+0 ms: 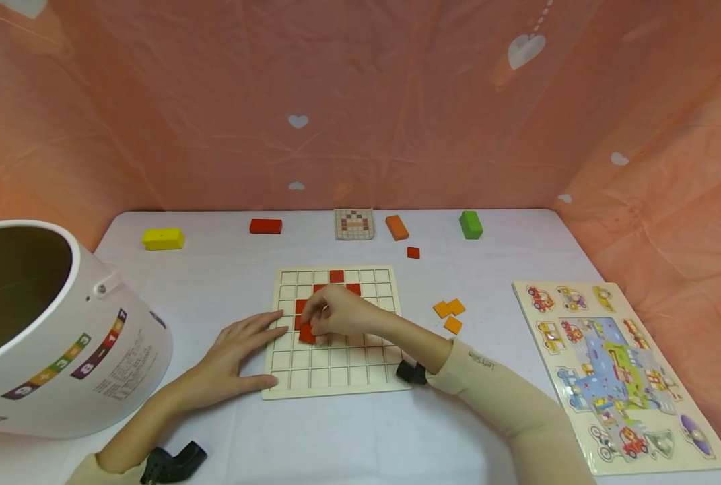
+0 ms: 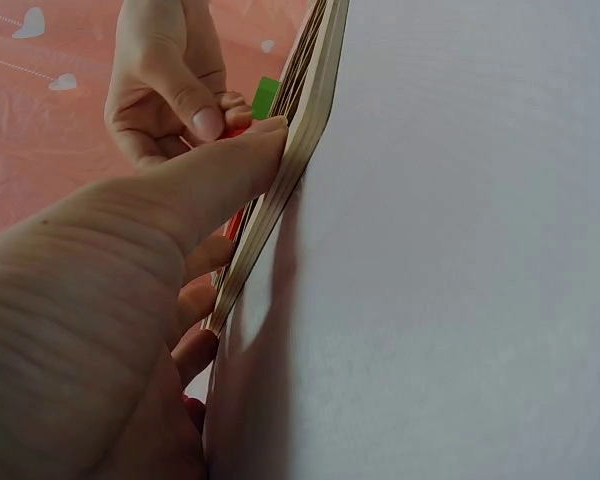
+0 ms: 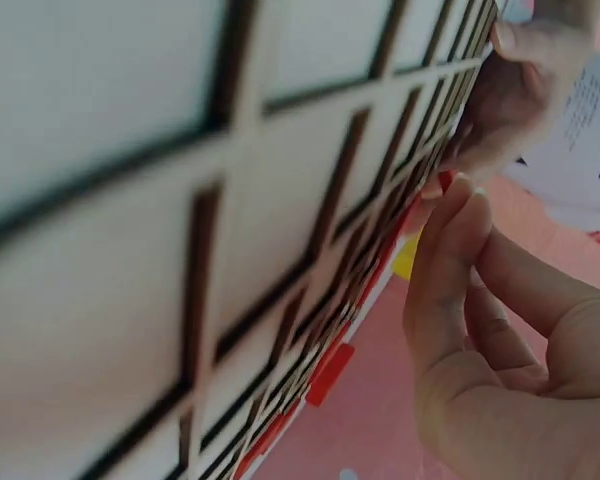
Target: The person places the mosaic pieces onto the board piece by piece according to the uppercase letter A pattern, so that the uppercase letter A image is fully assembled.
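Red square tile is pinched in my right hand, thumb and fingertips curled round it, over the left-centre of the wooden grid board. It sits at the tip of the pinch, on the side toward my left hand, low against the board face; whether it's already seated in a cell I can't tell. The tile is square, so no long axis to line up, only its edges against the grid lines.

Left hand lies flat, fingers straight, fingertips on the board's left edge, thumb along the near-left corner. It grips nothing. The left wrist view shows its fingers against the board's thin edge. The right hand is the nearer one to the tile; the left is just beside it, apart from it.

Counts, head view:
- Red tiles on the board: one alone in the top row, more below it partly under my right hand. I make out about five including the held one, exact count hidden.
- Loose small red tile off the board: one.
- Loose orange tiles right of the board: three.
- Blocks along the far edge: four. Yellow, red, orange, green.
- Pattern card: one, between the red and orange blocks.
- White bucket: one, on its side at left.
- Vehicle peg puzzle: one, at right.
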`<state>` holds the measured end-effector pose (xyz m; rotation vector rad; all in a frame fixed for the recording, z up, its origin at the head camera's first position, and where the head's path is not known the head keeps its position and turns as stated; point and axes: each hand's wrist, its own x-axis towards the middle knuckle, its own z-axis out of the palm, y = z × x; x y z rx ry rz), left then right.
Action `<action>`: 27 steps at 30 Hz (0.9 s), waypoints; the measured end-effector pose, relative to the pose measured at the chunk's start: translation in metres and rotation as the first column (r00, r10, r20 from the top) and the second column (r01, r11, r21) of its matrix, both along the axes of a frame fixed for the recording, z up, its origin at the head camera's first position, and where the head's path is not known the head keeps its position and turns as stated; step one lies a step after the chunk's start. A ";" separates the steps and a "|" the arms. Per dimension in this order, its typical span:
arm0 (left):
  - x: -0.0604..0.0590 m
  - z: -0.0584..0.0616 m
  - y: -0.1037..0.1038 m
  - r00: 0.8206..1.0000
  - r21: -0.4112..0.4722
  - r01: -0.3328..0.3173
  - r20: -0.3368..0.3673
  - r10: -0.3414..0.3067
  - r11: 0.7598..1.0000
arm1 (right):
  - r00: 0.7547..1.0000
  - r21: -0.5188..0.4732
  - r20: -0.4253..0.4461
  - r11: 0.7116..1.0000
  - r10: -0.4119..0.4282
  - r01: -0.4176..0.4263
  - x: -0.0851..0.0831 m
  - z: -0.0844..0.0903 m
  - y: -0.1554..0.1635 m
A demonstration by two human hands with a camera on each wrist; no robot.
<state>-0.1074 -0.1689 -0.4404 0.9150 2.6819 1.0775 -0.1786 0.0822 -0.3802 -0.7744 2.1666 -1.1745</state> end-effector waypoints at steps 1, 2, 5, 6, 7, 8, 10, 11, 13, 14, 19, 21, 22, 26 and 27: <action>0.000 0.000 0.000 1.000 -0.001 -0.002 0.002 0.002 1.000 | 1.000 0.014 -0.010 1.000 0.001 -0.001 0.002 0.000 -0.001; 0.000 0.000 0.000 1.000 -0.003 -0.002 0.001 0.002 1.000 | 1.000 0.030 -0.026 1.000 0.004 -0.004 0.003 -0.001 -0.001; -0.001 0.000 0.000 1.000 -0.008 -0.004 0.003 0.004 1.000 | 0.996 0.065 -0.085 0.998 0.013 -0.008 0.008 0.000 0.000; -0.001 0.000 0.000 1.000 -0.008 -0.003 0.003 0.003 1.000 | 0.993 0.071 -0.112 0.997 0.021 -0.013 0.009 0.001 0.001; -0.001 0.000 0.000 1.000 -0.009 -0.004 0.006 0.004 1.000 | 0.988 0.078 -0.148 0.997 0.031 -0.020 0.011 0.002 0.003; -0.001 0.000 0.000 1.000 -0.009 -0.003 0.006 0.004 1.000 | 0.983 0.086 -0.179 0.996 0.039 -0.024 0.013 0.003 0.004; -0.001 0.000 0.000 1.000 -0.007 -0.002 0.007 0.002 1.000 | 0.965 0.128 -0.257 0.991 0.060 -0.028 0.017 0.006 0.009; -0.001 0.000 0.000 1.000 -0.004 -0.001 0.007 0.001 1.000 | 0.951 0.171 -0.298 0.985 0.080 -0.029 0.020 0.008 0.011; -0.001 0.000 0.001 1.000 0.000 0.002 -0.001 -0.002 1.000 | 0.913 0.310 -0.377 0.950 0.157 -0.036 0.028 0.011 0.017; -0.001 0.000 0.001 1.000 0.001 0.003 -0.004 -0.003 1.000 | 0.890 0.386 -0.405 0.922 0.210 -0.043 0.032 0.013 0.020; 0.001 0.000 0.001 1.000 0.007 -0.001 -0.014 0.001 1.000 | 0.807 0.595 -0.416 0.797 0.419 -0.107 0.052 0.012 0.031; 0.001 0.001 0.001 1.000 0.008 -0.001 -0.013 0.001 1.000 | 0.800 0.609 -0.411 0.785 0.438 -0.117 0.058 0.008 0.032; 0.001 0.000 0.001 1.000 0.009 0.000 -0.014 0.000 1.000 | 0.796 0.617 -0.410 0.778 0.446 -0.119 0.060 0.007 0.032; 0.000 0.000 0.001 1.000 0.007 0.005 -0.015 -0.004 1.000 | 0.770 0.656 -0.416 0.746 0.485 -0.116 0.066 0.003 0.031; 0.000 0.000 0.000 1.000 0.006 0.003 -0.012 -0.003 1.000 | 0.764 0.663 -0.415 0.740 0.493 -0.117 0.066 0.003 0.030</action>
